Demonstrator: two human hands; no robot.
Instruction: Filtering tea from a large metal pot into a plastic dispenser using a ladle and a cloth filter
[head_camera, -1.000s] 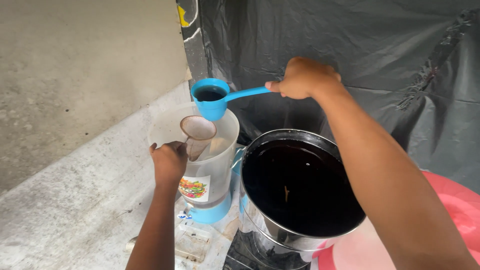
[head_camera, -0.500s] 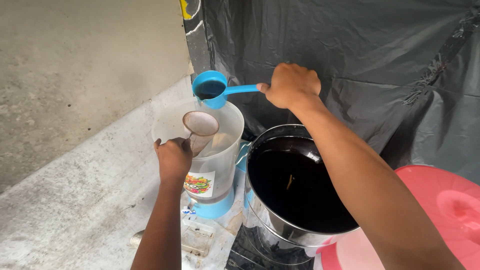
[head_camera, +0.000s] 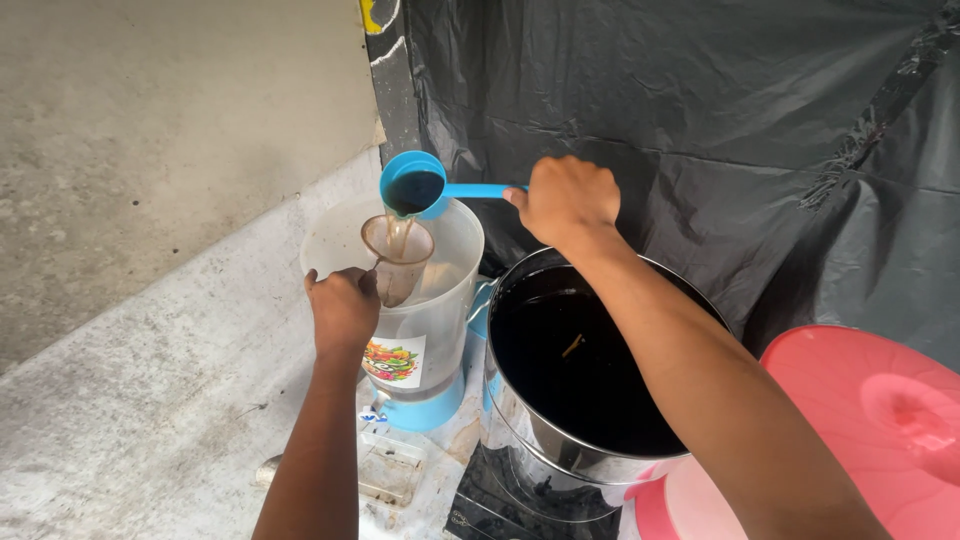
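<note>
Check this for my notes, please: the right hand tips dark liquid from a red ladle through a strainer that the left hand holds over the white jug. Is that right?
Not quite: the ladle is blue, not red, as the head view shows. The rest holds: the right hand tips dark liquid from it through the strainer, which the left hand holds over the white jug.

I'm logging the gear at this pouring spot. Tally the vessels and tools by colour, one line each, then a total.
Blue: 1, the ladle in the right hand
Clear or white: 1, the dispenser jug
Brownish: 1, the strainer in the left hand
Steel: 1, the pot of dark liquid
Pink: 1, the lid
Total: 5
</note>
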